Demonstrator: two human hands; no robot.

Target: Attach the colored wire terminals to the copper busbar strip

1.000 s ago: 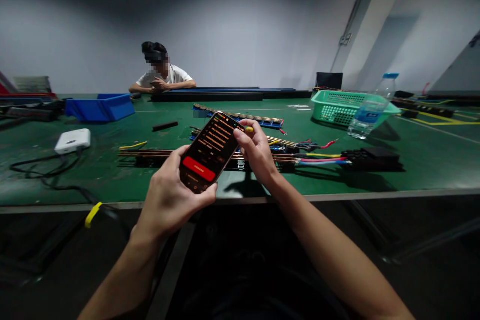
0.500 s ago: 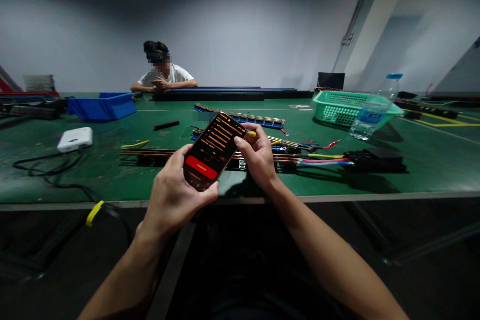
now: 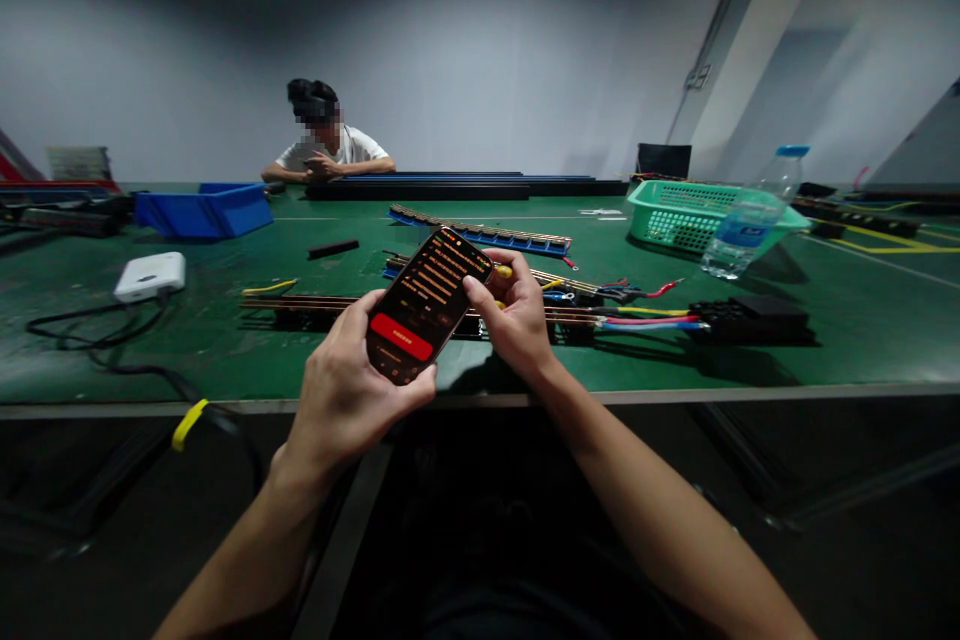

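A smartphone [image 3: 424, 305] is tilted toward me above the table, its dark screen lit with lines of text and a red button. Around its lower left side wraps my left hand [image 3: 349, 380], the thumb along the bottom edge. My right hand [image 3: 517, 315] grips the upper right edge, thumb at the screen's side and fingers curled behind. A small yellow thing shows by those curled fingers. Behind and below the phone lies a long strip of copper bars [image 3: 307, 307], partly hidden, with coloured wires running to a black block [image 3: 750, 320].
On the green table [image 3: 225, 350] stand a blue bin [image 3: 206, 212], a white box with a black cable [image 3: 151, 277], a green basket [image 3: 675, 217] and a water bottle [image 3: 739, 232]. Another blue strip [image 3: 480, 230] lies farther back. A person [image 3: 337, 150] leans on the far edge.
My right thumb has slid slightly left and down at the phone's right edge. The phone and my left hand have barely moved.
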